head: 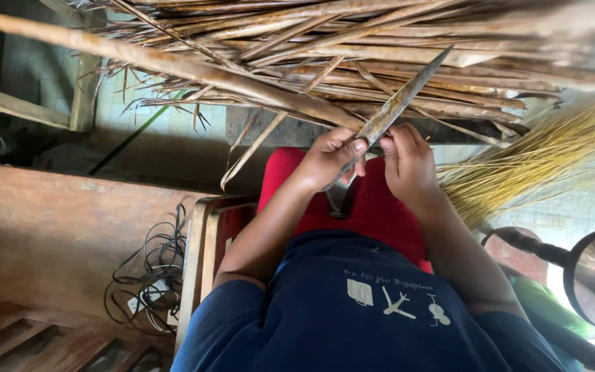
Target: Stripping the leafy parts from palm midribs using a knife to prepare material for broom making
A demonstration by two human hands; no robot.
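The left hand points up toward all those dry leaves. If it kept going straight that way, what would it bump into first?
Most likely the thick dry frond stalk slanting just beyond the left hand, which grips a long knife. Behind it lies the dry leaf pile. Depth is hard to judge from above.

At the centre of the frame the left hand [328,160] and right hand [409,164] close together around a dry palm leaf strip [399,102] slanting toward the upper right. A dried frond pile [352,62] fills the top. A yellow midrib bundle [538,158] fans at right; tangled cables [149,275] lie at lower left.
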